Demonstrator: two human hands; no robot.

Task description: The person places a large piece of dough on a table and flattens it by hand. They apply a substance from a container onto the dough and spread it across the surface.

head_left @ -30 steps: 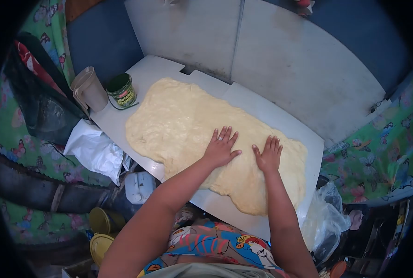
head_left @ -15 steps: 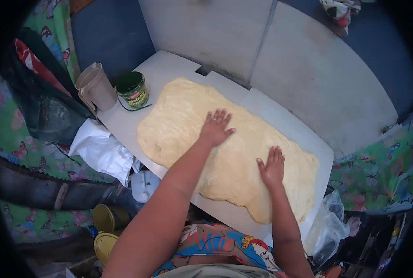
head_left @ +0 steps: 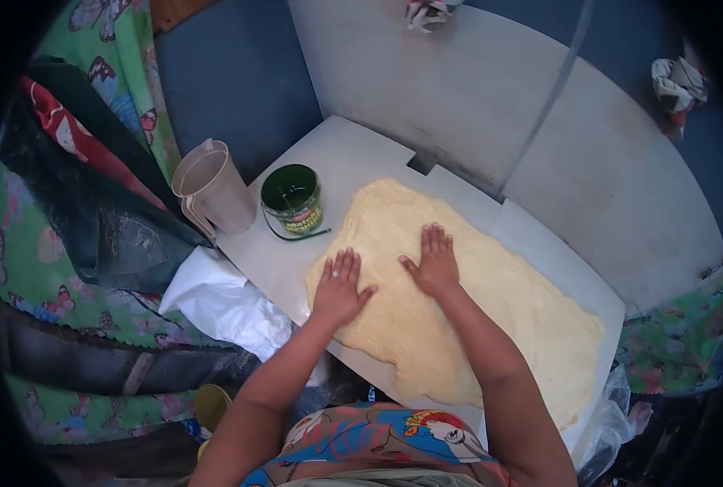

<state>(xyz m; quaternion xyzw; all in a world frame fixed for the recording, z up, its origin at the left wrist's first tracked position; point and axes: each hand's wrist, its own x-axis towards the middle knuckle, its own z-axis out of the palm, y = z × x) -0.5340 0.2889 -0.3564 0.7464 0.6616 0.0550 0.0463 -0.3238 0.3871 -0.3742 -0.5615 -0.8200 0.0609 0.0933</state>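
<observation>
A wide, flattened sheet of pale yellow dough (head_left: 491,325) covers much of the white table (head_left: 276,264). My left hand (head_left: 341,292) lies flat on the dough near its left edge, fingers stretched out and a ring on one finger. On the upper middle of the sheet my right hand (head_left: 434,260) rests palm down, its thumb spread toward the left. Neither hand grips anything. The dough surface looks glossy around both hands, with an uneven outline at the front edge.
A beige plastic pitcher (head_left: 215,187) and a dark green bucket (head_left: 292,203) with its handle down stand at the table's left end. White plastic sacking (head_left: 223,300) hangs beside it. Grey panels (head_left: 459,89) rise behind. A clear plastic bag (head_left: 609,426) is at the right corner.
Both hands have shifted left across the dough, the left to its left edge and the right to the upper middle. The camera view has turned left, so the table appears lower and further right.
</observation>
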